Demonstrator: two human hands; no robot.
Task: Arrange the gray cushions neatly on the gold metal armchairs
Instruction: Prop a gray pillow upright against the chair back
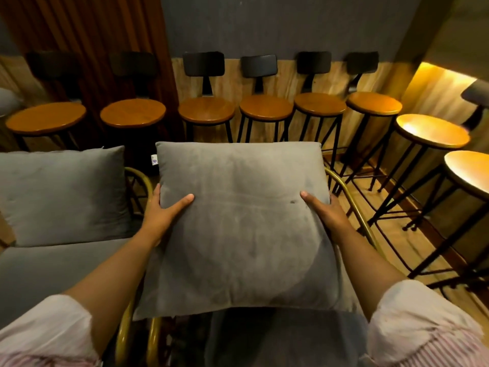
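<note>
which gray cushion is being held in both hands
The middle cushion, gripped at its sides by left hand and right hand; the left cushion sits untouched.

Both arms reached forward, bare from rolled pale sleeves (45, 327) at the elbows. The left hand (164, 213) clamped the gray cushion (238, 234) at its left edge, thumb laid across the front. The right hand (328, 211) mirrored it, thumb on the front, fingers wrapped behind.

Plain gray square velvet cushion (238, 221); matching gray back cushion (63, 192) at left. Gold curved metal armchair frame (344, 186). Orange-brown round wooden stool seats (206, 109) with black backs and legs. White sleeves (423, 327), faint pink stripes. Rust-brown curtain (87, 35).
</note>
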